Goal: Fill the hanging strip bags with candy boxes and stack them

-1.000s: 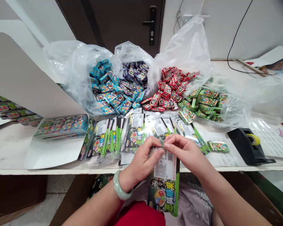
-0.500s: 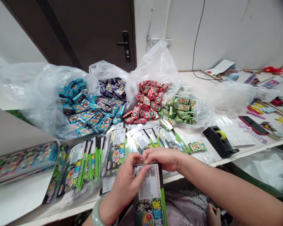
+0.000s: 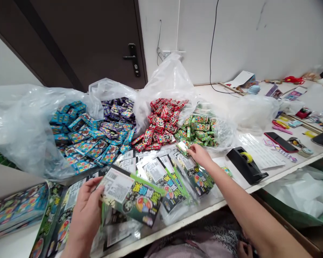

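My left hand (image 3: pixel 84 209) grips one end of a black-and-green printed candy packet (image 3: pixel 136 199), tilted above the table's front part. My right hand (image 3: pixel 200 154) reaches forward, its fingertips closed on a small green candy box (image 3: pixel 182 147) at the front of the heap of green boxes (image 3: pixel 201 125). Beneath both hands, more printed candy packets (image 3: pixel 168 184) lie overlapping in clear plastic. A heap of red candy boxes (image 3: pixel 164 120) sits just behind my right hand's box.
Blue boxes (image 3: pixel 83 139) and purple boxes (image 3: pixel 121 109) spill from clear plastic bags (image 3: pixel 33 118) on the left. A tape dispenser (image 3: pixel 246 165), a phone (image 3: pixel 281 142) and a written sheet (image 3: pixel 261 152) lie to the right. An open carton holding boxes (image 3: pixel 18 204) stands at front left.
My hands have parted. The left has carried the packet leftward and turned it over the table; the right has let go of the packet and moved forward to the green box.
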### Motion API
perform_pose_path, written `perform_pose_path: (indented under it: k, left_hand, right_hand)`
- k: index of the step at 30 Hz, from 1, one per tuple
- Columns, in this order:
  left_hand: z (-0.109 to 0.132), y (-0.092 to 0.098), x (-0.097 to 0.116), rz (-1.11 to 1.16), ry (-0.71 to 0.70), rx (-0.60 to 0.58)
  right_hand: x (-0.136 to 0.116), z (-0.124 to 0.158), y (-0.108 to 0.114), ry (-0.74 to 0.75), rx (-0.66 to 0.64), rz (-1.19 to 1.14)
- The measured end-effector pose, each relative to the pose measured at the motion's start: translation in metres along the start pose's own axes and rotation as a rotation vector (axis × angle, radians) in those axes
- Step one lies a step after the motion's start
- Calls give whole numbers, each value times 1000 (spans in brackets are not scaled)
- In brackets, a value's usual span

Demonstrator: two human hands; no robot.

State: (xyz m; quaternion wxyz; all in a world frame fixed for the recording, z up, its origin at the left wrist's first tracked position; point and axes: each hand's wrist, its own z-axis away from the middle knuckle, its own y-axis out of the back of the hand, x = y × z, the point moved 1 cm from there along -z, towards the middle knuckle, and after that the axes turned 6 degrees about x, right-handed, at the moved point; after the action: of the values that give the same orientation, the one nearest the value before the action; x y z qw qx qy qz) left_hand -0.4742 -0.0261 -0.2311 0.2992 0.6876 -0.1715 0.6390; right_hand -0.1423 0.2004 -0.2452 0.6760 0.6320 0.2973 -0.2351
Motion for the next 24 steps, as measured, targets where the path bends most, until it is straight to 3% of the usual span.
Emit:
perform_pose_path:
  k: [3,6,9,12,14,18,21,24]
  left_hand:
    - [-8,-4,-10,72,134,-24]
    - [-5,-1,-17,-84,80,-81]
    - [-5,10,-21,-373,-112,-146]
    - [-8,14,-16,-644,-425,-150]
    - [-8,5,-8,-711,-635,-264]
    - [-3,-31,7,-808,-878,-699]
    - [-1,-52,12,-953,-837,-835]
    - [-1,-61,15,-991,-781,-899]
  right_hand:
    - [12,-3,-13,4,75,50]
    - [18,-3,-19,11,120,43]
    - [24,1,-17,7,113,14]
    - [29,14,-12,12,33,6]
    - [29,28,-5,53,-13,23]
    - [20,46,13,233,-59,68]
    - [14,35,17,390,-172,87]
    - [12,14,11,488,-321,149]
